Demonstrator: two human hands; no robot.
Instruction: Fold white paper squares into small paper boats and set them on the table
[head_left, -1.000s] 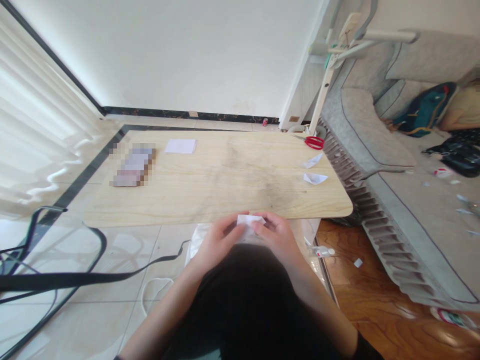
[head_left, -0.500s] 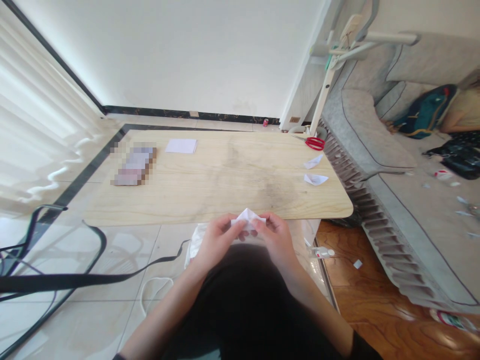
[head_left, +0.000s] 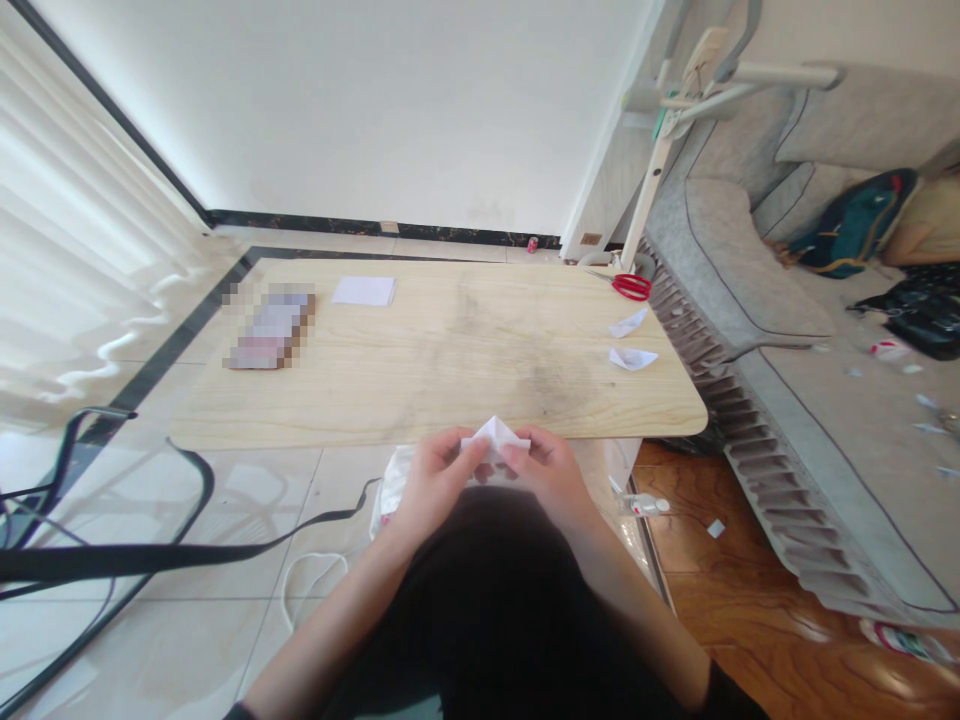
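A small sheet of white paper [head_left: 495,433], folded to a peak at the top, is held at the near edge of the wooden table [head_left: 420,370]. My left hand [head_left: 442,465] pinches its left side, thumb on the face towards me. The right side is gripped by my right hand [head_left: 551,468] in the same way, and the two thumbs are close together. Some fingertips show below the paper; other fingers are hidden behind it. Two folded white paper boats, a nearer one [head_left: 633,358] and a farther one [head_left: 628,323], rest on the table's right end.
Red-handled scissors [head_left: 631,287] lie at the far right corner. A stack of white paper [head_left: 364,291] and a blurred-out rectangular object [head_left: 270,330] are on the left. A grey sofa [head_left: 840,400], with a person partly visible, stands right; a plastic bottle [head_left: 649,505] lies below the table.
The right thumb has shifted slightly down on the paper. Both hands keep their hold and hardly move otherwise; the view shifts a little.
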